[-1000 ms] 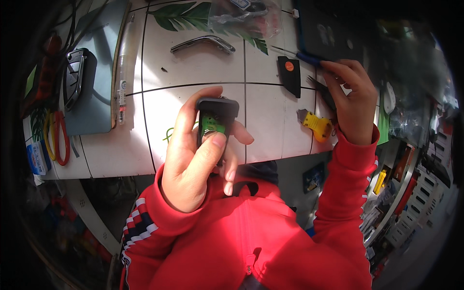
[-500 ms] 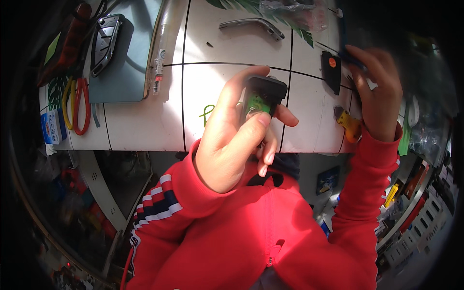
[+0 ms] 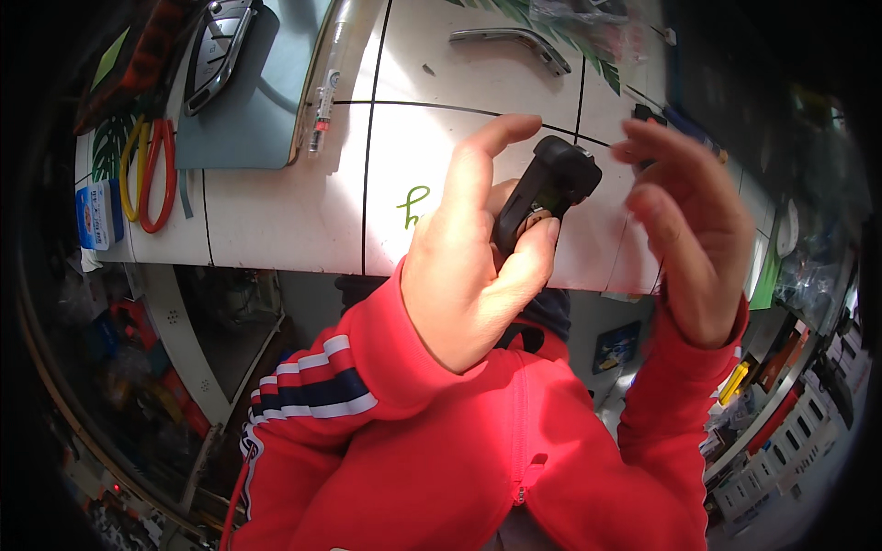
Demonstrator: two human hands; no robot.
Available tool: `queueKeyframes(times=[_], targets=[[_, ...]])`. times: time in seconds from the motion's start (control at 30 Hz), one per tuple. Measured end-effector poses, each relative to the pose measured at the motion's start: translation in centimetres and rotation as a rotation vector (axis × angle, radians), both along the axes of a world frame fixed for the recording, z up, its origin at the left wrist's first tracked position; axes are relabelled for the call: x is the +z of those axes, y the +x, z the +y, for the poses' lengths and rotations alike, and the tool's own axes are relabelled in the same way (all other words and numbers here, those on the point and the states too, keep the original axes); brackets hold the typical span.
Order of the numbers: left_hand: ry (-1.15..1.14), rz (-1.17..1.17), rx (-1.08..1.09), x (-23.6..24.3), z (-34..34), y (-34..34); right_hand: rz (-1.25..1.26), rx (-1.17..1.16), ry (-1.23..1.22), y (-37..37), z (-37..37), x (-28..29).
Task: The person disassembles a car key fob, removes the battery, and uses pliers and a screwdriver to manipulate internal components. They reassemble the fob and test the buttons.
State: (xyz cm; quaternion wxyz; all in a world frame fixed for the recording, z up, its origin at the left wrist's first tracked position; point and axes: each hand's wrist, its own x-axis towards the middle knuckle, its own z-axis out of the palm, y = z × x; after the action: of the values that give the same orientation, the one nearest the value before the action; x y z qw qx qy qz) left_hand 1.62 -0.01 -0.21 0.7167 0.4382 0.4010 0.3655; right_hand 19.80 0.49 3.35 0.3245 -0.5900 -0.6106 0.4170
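My left hand (image 3: 464, 275) is closed around an opened black car key fob (image 3: 562, 170), thumb pressed on its inner side. A bit of green circuit board shows inside the casing, and a round part sits by the thumb tip. To the right of the fob, my right hand (image 3: 703, 230) hangs apart from it, fingers spread and nothing visible in them. Beyond that hand lies a screwdriver with a dark blue handle (image 3: 687, 125), partly covered by the fingers. A curved chrome trim strip (image 3: 519, 39) rests farther back on the table.
At left, a second key fob (image 3: 220, 55) lies on a blue-grey notebook (image 3: 239, 142), with a clear tube-like pen (image 3: 325, 99) beside it. Scissors with red and yellow handles (image 3: 162, 174), a blue-and-white box (image 3: 97, 219) and a red-black device (image 3: 138, 60) stand nearby.
My right hand has left the screwdriver and come closer to the fob, opening its fingers. The left hand has shifted right and turned the fob, so less green board shows.
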Motion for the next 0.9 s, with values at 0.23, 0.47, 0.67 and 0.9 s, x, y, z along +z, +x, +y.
queueKeyframes(times=[0.23,0.47,0.67,0.9], targets=[[0.053,0.009,-0.039,0.0,0.3,-0.2,0.564,-0.097,-0.316,-1.8,-0.4,-2.0],[0.032,-0.051,-0.08,0.4,1.2,-0.2,0.727,-0.164,-0.43,-1.4,-0.1,-2.0],[0.311,0.246,0.002,1.0,3.3,-1.3,0.954,-0.364,-0.426,-0.9,-0.2,-2.1],[1.309,1.175,0.059,0.6,9.7,-0.4,1.017,-0.443,-0.339,-0.5,-0.8,-1.6]])
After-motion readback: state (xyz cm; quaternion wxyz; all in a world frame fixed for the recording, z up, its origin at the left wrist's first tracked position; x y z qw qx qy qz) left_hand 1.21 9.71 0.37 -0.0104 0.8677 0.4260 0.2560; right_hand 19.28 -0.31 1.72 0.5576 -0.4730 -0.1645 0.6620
